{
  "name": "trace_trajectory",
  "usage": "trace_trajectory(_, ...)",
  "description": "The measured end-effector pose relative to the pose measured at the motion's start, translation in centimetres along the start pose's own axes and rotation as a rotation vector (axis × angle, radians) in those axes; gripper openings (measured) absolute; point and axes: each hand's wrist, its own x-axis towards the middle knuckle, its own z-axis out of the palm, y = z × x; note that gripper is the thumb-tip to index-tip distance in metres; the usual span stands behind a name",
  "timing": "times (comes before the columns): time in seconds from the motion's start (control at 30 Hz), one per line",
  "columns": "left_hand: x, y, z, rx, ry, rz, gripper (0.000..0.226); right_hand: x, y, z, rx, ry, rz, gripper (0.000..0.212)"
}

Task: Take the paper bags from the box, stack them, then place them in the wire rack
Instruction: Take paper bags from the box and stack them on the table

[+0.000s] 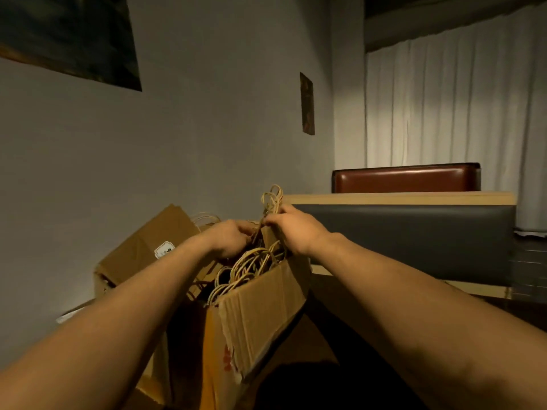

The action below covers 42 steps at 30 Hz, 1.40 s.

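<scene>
We are reaching both hands into the open cardboard box (260, 315), whose near flap is folding outward toward us so the mouth is staying clear. Our right hand (293, 232) is pinching a bunch of twisted paper handles (273, 199) and holding them up above the rim, probably to draw a brown paper bag (269, 235) out by its strongest part. Our left hand (229, 239) is curling its fingers around the same bag's top edge just left of it, likely to separate it from the tangle. More handle loops (251, 266) are lying packed inside the box, near the flap. We are seeing no wire rack here
</scene>
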Motion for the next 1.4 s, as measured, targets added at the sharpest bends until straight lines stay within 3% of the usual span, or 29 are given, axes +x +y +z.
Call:
trace_trajectory(0.1,1.6,-0.3,0.5,-0.095,-0.064,-0.033,0.009,1.1,0.9,0.7,-0.028,0.056,-0.007,0.013)
trace_trajectory(0.2,3.3,0.2,1.4,0.005,-0.110,-0.042,0.018,1.4,2.0,0.8,-0.010,0.094,-0.017,0.008)
trace_trajectory(0.37,3.9,0.4,1.1,0.201,0.062,0.062,0.017,1.3,3.2,0.1,0.142,0.253,-0.019,0.012)
trace_trajectory(0.57,-0.2,1.3,-2.8,-0.052,0.220,0.229,0.018,3.7,0.2,-3.2,0.424,0.515,0.013,0.013)
trace_trajectory(0.7,-2.5,1.0,-4.6,-0.134,0.344,0.265,0.023,4.1,-1.6,-2.8,0.435,0.433,0.005,0.015)
trace_trajectory(0.8,-3.2,0.4,-5.2,0.007,0.299,0.210,0.022,3.7,-1.7,-2.6,0.379,0.337,0.020,0.014)
trace_trajectory(0.9,-2.7,-1.0,-5.0,0.058,0.301,0.114,0.024,3.2,-2.1,-2.3,0.413,0.407,0.019,0.013)
trace_trajectory(1.0,-2.4,-1.5,-5.1,0.151,0.326,0.090,0.023,3.0,-2.6,-2.0,0.225,0.250,-0.030,0.014)
trace_trajectory(1.13,-2.7,-1.4,-6.5,0.003,0.472,0.144,0.024,3.6,-3.8,-3.6,0.365,0.350,-0.044,0.014)
trace_trajectory(1.4,-3.7,-2.8,-5.1,-0.096,0.322,0.188,0.029,4.5,-4.9,-2.5,0.370,0.348,-0.056,0.015)
